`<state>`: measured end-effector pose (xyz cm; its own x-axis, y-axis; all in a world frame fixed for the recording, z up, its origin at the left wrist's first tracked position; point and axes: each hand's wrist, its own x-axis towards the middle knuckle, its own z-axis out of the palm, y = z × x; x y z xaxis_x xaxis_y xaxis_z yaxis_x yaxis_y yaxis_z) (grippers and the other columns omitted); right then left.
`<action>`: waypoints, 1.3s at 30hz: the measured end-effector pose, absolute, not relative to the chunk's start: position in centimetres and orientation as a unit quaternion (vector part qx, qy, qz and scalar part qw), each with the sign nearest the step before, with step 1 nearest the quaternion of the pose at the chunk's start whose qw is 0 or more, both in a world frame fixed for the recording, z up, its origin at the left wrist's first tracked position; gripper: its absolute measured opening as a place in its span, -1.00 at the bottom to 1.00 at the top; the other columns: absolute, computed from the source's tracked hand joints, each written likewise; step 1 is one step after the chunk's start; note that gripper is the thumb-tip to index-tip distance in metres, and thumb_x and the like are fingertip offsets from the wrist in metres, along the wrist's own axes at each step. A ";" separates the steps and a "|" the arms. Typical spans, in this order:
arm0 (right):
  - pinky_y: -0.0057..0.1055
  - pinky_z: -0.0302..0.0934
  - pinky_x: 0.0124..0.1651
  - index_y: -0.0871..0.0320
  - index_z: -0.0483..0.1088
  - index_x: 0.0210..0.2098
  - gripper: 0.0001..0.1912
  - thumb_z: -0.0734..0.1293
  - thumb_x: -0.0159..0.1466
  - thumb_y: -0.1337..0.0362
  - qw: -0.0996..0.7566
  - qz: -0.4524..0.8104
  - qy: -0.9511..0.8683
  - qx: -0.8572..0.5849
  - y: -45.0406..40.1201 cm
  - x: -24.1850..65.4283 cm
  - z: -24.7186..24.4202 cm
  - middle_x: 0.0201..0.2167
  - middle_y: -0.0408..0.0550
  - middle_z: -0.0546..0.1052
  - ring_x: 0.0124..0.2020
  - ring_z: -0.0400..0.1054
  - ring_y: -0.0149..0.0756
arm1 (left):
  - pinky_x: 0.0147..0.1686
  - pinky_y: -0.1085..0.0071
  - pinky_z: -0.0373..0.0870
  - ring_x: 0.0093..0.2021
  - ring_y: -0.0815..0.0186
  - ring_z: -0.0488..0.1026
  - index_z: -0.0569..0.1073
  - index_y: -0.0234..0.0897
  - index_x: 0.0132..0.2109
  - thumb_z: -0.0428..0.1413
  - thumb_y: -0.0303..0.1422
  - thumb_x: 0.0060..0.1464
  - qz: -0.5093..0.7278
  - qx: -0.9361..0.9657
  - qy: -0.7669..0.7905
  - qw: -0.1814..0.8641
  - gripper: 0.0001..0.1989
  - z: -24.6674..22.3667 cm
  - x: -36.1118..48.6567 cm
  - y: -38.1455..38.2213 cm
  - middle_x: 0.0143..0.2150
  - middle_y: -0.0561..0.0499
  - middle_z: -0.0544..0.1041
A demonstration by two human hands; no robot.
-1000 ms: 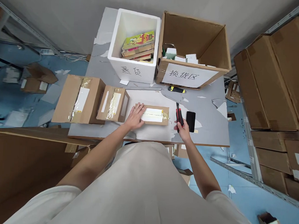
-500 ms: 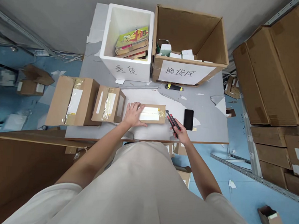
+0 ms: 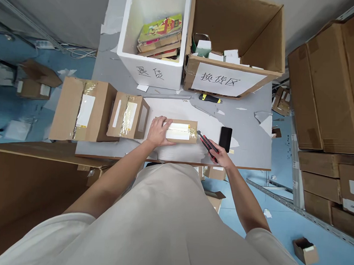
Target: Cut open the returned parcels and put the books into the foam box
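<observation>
Left hand point(image 3: 159, 132) is kept spread, palm down, across the left end of the small taped carton point(image 3: 181, 132); same hold as in both earlier frames. Right hand point(image 3: 222, 152) is closed round the red-and-black cutter point(image 3: 207, 143).

Main change is in the cutter. 1.0 s ago it was pointed towards the desk's back edge, well apart from the carton. By 0.5 s ago it had been swung left; now it is tilted further over, tip at the carton's taped right end. Whether tape is touched cannot be told.

Carton position: about midway along the front edge of the desk point(image 3: 247, 152), long sides roughly parallel to that edge, label up. No cut can be made out.

Unchanged: phone point(image 3: 225, 139) near the front-right corner, just beside the right hand; yellow-and-black cutter point(image 3: 210, 98) farther back, in front of the cardboard bin point(image 3: 225, 8). White foam box point(image 3: 172, 77) is stood left of that bin, along the back edge. Medium carton point(image 3: 128, 116) and large carton point(image 3: 74, 111) are lined up towards the front-left corner.
</observation>
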<state>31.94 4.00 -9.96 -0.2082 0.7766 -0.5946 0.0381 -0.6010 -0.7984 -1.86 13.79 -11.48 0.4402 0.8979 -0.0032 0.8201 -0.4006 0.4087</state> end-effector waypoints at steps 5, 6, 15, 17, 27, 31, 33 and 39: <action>-0.53 -0.05 -0.70 0.06 0.14 0.30 -0.23 0.37 0.17 0.00 0.211 0.703 -0.372 -0.568 2.8 32.2 -9.8 -0.55 -0.22 0.41 -0.70 0.09 -0.52 | 0.23 -0.07 -0.05 0.23 -0.17 0.10 0.23 -0.29 0.24 0.25 0.16 -0.38 0.117 0.829 0.516 0.182 0.06 -11.8 -2.0 13.9 0.18 -0.32 0.21; -0.53 -0.05 -0.69 0.06 0.14 0.30 -0.24 0.37 0.17 0.00 0.212 0.700 -0.374 -0.571 2.5 32.4 -9.7 -0.55 -0.22 0.41 -0.70 0.08 -0.52 | 0.23 -0.07 -0.06 0.23 -0.17 0.10 0.23 -0.30 0.24 0.24 0.17 -0.37 0.119 0.829 0.515 0.184 0.05 -11.8 -2.0 13.9 0.19 -0.32 0.21; -0.44 0.14 -0.62 0.06 -0.05 0.35 -0.18 0.24 0.22 -0.10 0.284 0.543 -0.389 -0.688 -0.4 33.8 -12.2 -0.38 -0.13 0.47 -0.66 0.17 -0.44 | 0.25 -0.19 -0.30 0.33 -0.26 -0.01 0.17 -0.31 0.28 0.18 0.25 -0.30 0.088 0.833 0.522 0.164 0.09 -11.5 -2.1 13.4 0.25 -0.36 0.19; -0.36 0.27 -0.45 0.11 -0.04 0.35 -0.25 0.15 0.27 -0.07 0.249 0.455 -0.427 -0.741 -0.1 32.6 -14.4 -0.31 -0.05 0.46 -0.52 0.28 -0.34 | 0.25 -0.22 -0.41 0.34 -0.26 -0.04 0.16 -0.30 0.29 0.14 0.24 -0.22 0.087 0.839 0.516 0.152 0.03 -11.3 -2.1 13.3 0.27 -0.36 0.18; 0.09 0.09 0.10 0.21 0.09 0.30 -0.37 0.16 0.24 0.25 0.077 0.244 -0.544 -0.799 2.6 26.8 -20.1 0.04 0.30 0.26 0.10 0.19 0.11 | 0.28 -0.08 -0.07 0.29 0.05 0.18 0.31 -0.14 0.20 -0.06 -0.30 0.22 0.135 0.845 0.492 0.159 -0.59 -12.2 -2.6 8.5 0.21 -0.22 0.34; 0.13 0.01 0.18 0.24 0.00 0.33 -0.33 0.15 0.29 0.10 0.129 0.190 -0.596 -0.769 6.1 27.7 -16.5 0.19 0.34 0.15 0.22 0.05 0.13 | 0.27 -0.05 0.03 0.27 0.03 0.20 0.28 -0.20 0.24 -0.06 -0.37 0.19 0.137 0.847 0.486 0.165 -0.53 -13.1 -2.8 6.9 0.18 -0.24 0.36; 0.08 -0.01 0.22 0.20 -0.08 0.35 -0.29 0.13 0.31 0.02 0.186 0.187 -0.660 -0.703 9.1 27.6 -14.1 0.23 0.30 0.14 0.25 0.03 0.07 | 0.26 -0.08 0.04 0.27 0.00 0.20 0.26 -0.21 0.26 -0.04 -0.39 0.15 0.136 0.847 0.483 0.178 -0.49 -13.3 -2.8 6.6 0.20 -0.25 0.34; -0.06 0.06 0.21 0.14 0.20 0.24 -0.38 0.26 0.26 0.02 0.065 0.220 -0.841 -0.490 15.3 24.9 -10.1 0.25 0.19 0.23 0.23 0.11 0.06 | 0.26 -0.14 0.06 0.29 -0.05 0.15 0.17 -0.22 0.32 0.01 -0.41 0.06 0.128 0.843 0.486 0.192 -0.36 -13.3 -2.8 6.2 0.23 -0.24 0.30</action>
